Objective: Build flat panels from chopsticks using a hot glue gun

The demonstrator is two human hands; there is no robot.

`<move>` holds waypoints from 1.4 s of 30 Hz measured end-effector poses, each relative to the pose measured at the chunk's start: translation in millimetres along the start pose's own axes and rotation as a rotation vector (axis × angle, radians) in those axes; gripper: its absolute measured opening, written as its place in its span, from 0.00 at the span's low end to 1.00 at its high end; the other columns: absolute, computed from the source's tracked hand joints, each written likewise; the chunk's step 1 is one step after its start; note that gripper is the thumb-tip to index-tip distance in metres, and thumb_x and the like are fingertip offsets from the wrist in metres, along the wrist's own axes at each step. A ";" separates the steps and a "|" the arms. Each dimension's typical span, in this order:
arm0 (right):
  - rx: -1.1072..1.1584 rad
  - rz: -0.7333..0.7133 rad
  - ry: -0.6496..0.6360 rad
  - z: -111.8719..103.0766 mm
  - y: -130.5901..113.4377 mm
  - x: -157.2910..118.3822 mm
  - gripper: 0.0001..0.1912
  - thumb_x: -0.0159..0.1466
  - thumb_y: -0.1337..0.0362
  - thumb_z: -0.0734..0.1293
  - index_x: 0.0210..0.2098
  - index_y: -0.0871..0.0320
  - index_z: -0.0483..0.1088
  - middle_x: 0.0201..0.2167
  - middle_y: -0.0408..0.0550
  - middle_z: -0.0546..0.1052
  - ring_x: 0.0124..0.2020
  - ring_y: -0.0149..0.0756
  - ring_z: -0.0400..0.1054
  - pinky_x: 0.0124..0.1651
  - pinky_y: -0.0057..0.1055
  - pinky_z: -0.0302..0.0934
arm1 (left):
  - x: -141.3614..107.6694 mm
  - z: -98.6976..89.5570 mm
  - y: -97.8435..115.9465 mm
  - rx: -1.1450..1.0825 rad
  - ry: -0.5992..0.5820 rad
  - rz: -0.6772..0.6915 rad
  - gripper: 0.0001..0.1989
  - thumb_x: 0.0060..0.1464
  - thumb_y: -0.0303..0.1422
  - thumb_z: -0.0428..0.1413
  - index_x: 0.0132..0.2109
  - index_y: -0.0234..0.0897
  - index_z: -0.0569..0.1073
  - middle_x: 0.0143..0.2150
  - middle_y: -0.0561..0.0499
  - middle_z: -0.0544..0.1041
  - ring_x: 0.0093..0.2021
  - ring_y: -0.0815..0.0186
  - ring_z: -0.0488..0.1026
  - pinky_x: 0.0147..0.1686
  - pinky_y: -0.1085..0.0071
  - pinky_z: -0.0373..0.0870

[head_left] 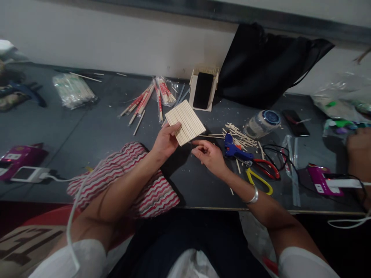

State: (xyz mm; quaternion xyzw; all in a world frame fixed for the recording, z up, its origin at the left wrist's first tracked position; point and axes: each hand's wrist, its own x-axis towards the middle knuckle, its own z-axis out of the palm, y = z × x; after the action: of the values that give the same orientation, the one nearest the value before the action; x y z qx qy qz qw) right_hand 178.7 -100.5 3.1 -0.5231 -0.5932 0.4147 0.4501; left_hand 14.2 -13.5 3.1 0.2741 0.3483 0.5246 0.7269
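Note:
My left hand (166,143) is closed on the edge of a square panel of wooden sticks (186,122), thumb on top. The panel is pale, with its sticks side by side, and is held tilted above the table. By its lower right corner is my right hand (211,157), fingers curled and thumb near the index finger in a pinch. Anything between those fingertips is too small to make out. Just right of this hand lies a blue glue gun (236,148), beside a pile of short cut sticks (243,136).
Scissors (262,181) with red and yellow handles, a jar (262,123) and a phone on a stand (203,90) are around. Wrapped chopsticks (143,101) lie behind. A striped cloth (156,189) covers the front left. At far right shows another person's arm (359,154).

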 end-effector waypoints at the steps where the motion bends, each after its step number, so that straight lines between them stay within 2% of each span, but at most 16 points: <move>1: 0.029 0.016 -0.004 1.7 1.2 0.7 0.15 0.60 0.51 0.71 0.42 0.54 0.75 0.28 0.42 0.79 0.25 0.31 0.69 0.27 0.28 0.63 | -2.5 2.0 -2.0 0.004 -0.011 -0.002 0.15 0.44 0.28 0.66 0.42 0.38 0.76 0.41 0.50 0.84 0.45 0.57 0.81 0.47 0.63 0.80; 4: 0.044 0.017 0.021 4.9 1.1 0.8 0.12 0.61 0.52 0.70 0.35 0.54 0.75 0.26 0.43 0.79 0.25 0.32 0.69 0.26 0.28 0.62 | -7.6 6.3 -7.2 0.023 -0.027 -0.024 0.16 0.43 0.29 0.67 0.41 0.38 0.76 0.41 0.49 0.84 0.46 0.56 0.81 0.49 0.60 0.79; 9: -0.091 -0.066 0.091 1.0 -8.3 -3.9 0.12 0.65 0.55 0.66 0.27 0.53 0.69 0.20 0.40 0.72 0.23 0.31 0.65 0.27 0.28 0.60 | -6.6 7.3 -6.6 0.037 -0.023 -0.016 0.18 0.41 0.29 0.67 0.43 0.38 0.75 0.42 0.48 0.84 0.48 0.55 0.80 0.50 0.59 0.78; 12: -0.111 -0.138 0.232 -5.4 -9.8 -5.1 0.17 0.68 0.55 0.62 0.24 0.53 0.63 0.19 0.38 0.65 0.22 0.30 0.61 0.27 0.29 0.58 | -2.9 5.8 -1.8 0.024 -0.004 -0.001 0.21 0.41 0.28 0.64 0.46 0.39 0.76 0.43 0.49 0.84 0.49 0.54 0.80 0.50 0.58 0.78; 15: -0.087 -0.127 0.346 -11.3 -5.7 -2.0 0.20 0.70 0.51 0.59 0.24 0.52 0.60 0.19 0.39 0.63 0.22 0.29 0.58 0.26 0.29 0.56 | -1.2 4.6 1.2 0.037 0.030 -0.003 0.22 0.42 0.28 0.63 0.49 0.41 0.76 0.43 0.50 0.84 0.50 0.52 0.80 0.49 0.56 0.79; 21: -0.044 -0.049 0.274 -12.2 -0.3 5.6 0.12 0.64 0.51 0.66 0.35 0.53 0.70 0.24 0.40 0.71 0.23 0.29 0.62 0.27 0.29 0.59 | -4.8 7.1 -0.3 0.047 0.010 0.009 0.23 0.42 0.28 0.63 0.49 0.40 0.76 0.43 0.48 0.84 0.50 0.51 0.80 0.51 0.54 0.78; 25: -0.104 -0.080 0.264 -12.4 -4.4 5.2 0.12 0.64 0.53 0.67 0.30 0.53 0.68 0.22 0.39 0.70 0.23 0.30 0.63 0.29 0.31 0.60 | -7.1 9.1 -0.9 0.049 -0.025 0.009 0.24 0.41 0.28 0.63 0.50 0.41 0.76 0.44 0.48 0.84 0.51 0.51 0.80 0.51 0.55 0.78; 30: -0.187 -0.164 0.236 -13.1 -9.5 0.8 0.12 0.66 0.57 0.64 0.27 0.53 0.66 0.19 0.37 0.65 0.23 0.30 0.60 0.30 0.31 0.58 | -7.4 8.7 -0.5 0.062 -0.012 -0.002 0.20 0.40 0.29 0.64 0.45 0.41 0.76 0.44 0.47 0.84 0.51 0.49 0.79 0.50 0.55 0.78; 34: -0.162 -0.196 0.331 -18.7 -8.9 -2.9 0.15 0.70 0.55 0.60 0.28 0.52 0.62 0.20 0.38 0.62 0.23 0.30 0.58 0.29 0.31 0.56 | -5.1 6.8 5.7 0.017 0.021 0.009 0.24 0.38 0.29 0.64 0.47 0.39 0.75 0.42 0.48 0.84 0.51 0.49 0.79 0.50 0.55 0.78; 36: -0.150 -0.211 0.417 -27.0 -8.9 -2.2 0.18 0.72 0.53 0.56 0.28 0.51 0.61 0.20 0.38 0.60 0.22 0.31 0.56 0.28 0.31 0.55 | -1.9 4.5 11.4 -0.035 0.059 0.002 0.24 0.37 0.29 0.64 0.47 0.40 0.75 0.42 0.48 0.84 0.50 0.49 0.80 0.50 0.57 0.79; 38: -0.214 -0.238 0.451 -37.0 -9.9 1.0 0.19 0.74 0.53 0.55 0.28 0.52 0.62 0.20 0.37 0.61 0.22 0.31 0.55 0.28 0.30 0.55 | 2.3 1.5 17.7 -0.080 0.096 -0.002 0.22 0.38 0.29 0.64 0.45 0.41 0.75 0.41 0.47 0.84 0.51 0.50 0.80 0.50 0.58 0.79; 40: -0.373 -0.255 0.380 -44.9 -11.1 5.4 0.18 0.73 0.55 0.58 0.28 0.53 0.64 0.20 0.38 0.65 0.23 0.31 0.58 0.30 0.30 0.56 | 6.6 -1.2 23.4 -0.109 0.124 0.016 0.20 0.40 0.29 0.64 0.44 0.41 0.75 0.41 0.46 0.83 0.52 0.51 0.79 0.51 0.59 0.79; 42: -0.602 -0.233 0.227 -47.3 -11.7 9.1 0.13 0.71 0.60 0.62 0.29 0.55 0.69 0.25 0.42 0.73 0.28 0.33 0.65 0.34 0.31 0.57 | 9.8 -2.7 28.0 -0.126 0.141 0.056 0.18 0.43 0.28 0.63 0.44 0.41 0.75 0.40 0.46 0.83 0.53 0.50 0.79 0.52 0.59 0.79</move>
State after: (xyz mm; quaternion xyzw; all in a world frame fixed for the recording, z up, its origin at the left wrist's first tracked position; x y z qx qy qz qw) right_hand 221.2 -91.8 27.1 -0.6041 -0.6908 0.1062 0.3829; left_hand -1.9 4.4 20.7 0.1998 0.3573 0.5834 0.7014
